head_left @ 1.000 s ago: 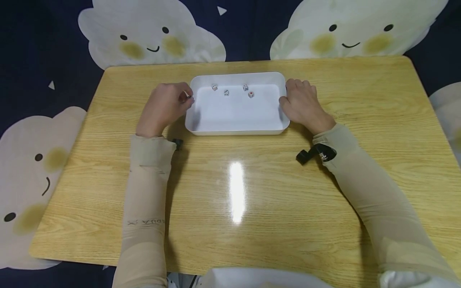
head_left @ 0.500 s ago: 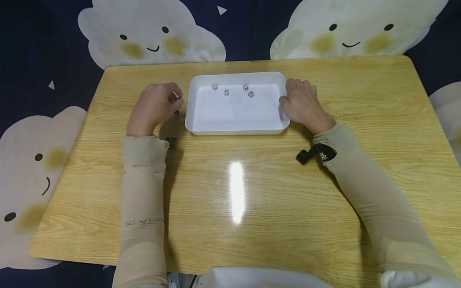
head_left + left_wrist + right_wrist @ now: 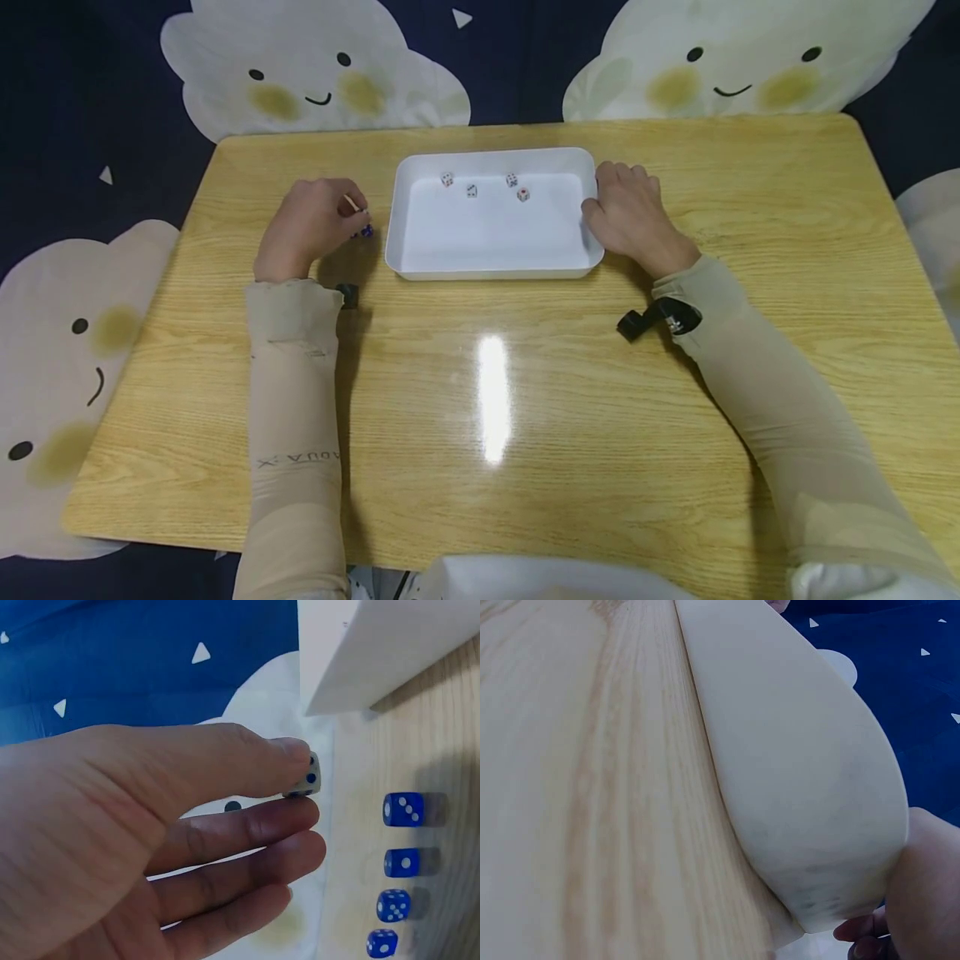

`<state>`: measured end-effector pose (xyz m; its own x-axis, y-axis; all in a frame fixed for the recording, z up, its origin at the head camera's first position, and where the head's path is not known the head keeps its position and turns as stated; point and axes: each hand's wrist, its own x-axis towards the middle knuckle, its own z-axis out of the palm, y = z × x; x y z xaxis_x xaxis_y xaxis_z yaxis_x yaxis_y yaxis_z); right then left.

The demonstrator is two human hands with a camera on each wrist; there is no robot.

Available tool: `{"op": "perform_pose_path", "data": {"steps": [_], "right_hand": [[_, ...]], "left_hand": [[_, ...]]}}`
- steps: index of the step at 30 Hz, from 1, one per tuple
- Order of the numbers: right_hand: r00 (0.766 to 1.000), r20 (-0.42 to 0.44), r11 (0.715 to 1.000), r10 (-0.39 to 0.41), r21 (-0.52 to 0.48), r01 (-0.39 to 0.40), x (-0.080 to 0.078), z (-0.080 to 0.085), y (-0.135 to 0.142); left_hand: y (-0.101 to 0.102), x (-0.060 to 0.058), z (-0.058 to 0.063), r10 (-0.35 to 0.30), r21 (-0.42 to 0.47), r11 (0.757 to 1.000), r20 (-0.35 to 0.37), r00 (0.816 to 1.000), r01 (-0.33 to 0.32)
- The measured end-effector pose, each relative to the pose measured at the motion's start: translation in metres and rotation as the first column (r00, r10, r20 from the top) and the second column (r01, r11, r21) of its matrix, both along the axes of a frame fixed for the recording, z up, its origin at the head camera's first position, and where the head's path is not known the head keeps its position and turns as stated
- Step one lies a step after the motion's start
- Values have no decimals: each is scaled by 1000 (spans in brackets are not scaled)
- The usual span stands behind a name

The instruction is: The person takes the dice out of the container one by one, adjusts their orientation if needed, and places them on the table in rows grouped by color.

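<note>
Dark blue cloth (image 3: 517,50) printed with smiling white clouds (image 3: 322,67) forms the background beyond and beside a light wood-grain table (image 3: 570,375). White tray (image 3: 465,237), rectangular and shallow, rests on the table and serves as reference for all positions below.

Inside the tray, toward its far wall, lie four white dice (image 3: 472,192): two in the left half, two in the right half, all apart. One of the right-hand pair, a red-pipped die (image 3: 523,194), shows a single red spot.

Left hand (image 3: 172,825): found off the tray's left end, clear of it. Thumb and fingertip pinch one pale die (image 3: 313,776) bearing dark pips; which fingertip backs it cannot be told. Remaining fingers extend with a slight bend, close to one another.

Blue dice (image 3: 403,809), four counted in the left wrist view, sit on the table left of the tray in a line with narrow gaps, white pips visible. From the head view the left hand partly hides them.

Right hand (image 3: 630,218): fingers curled on the tray's right end, thumb at the rim. Black wrist mount (image 3: 633,327) on the right sleeve (image 3: 765,392) hangs nearer the person than the tray.
</note>
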<state>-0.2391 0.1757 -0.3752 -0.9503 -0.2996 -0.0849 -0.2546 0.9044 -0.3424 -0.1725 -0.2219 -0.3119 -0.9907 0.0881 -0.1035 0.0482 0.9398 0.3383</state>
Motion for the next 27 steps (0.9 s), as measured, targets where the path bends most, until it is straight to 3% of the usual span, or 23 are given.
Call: {"op": "perform_pose_path", "data": {"steps": [10, 27], "right_hand": [[1000, 9, 1000, -4, 4, 4, -1, 1, 0], [1000, -9, 1000, 3, -6, -3, 0, 1, 0]], "left_hand": [[-9, -3, -5, -22, -4, 1000, 100, 995, 23], [-10, -8, -14, -22, 0, 1000, 270, 963, 23]]}}
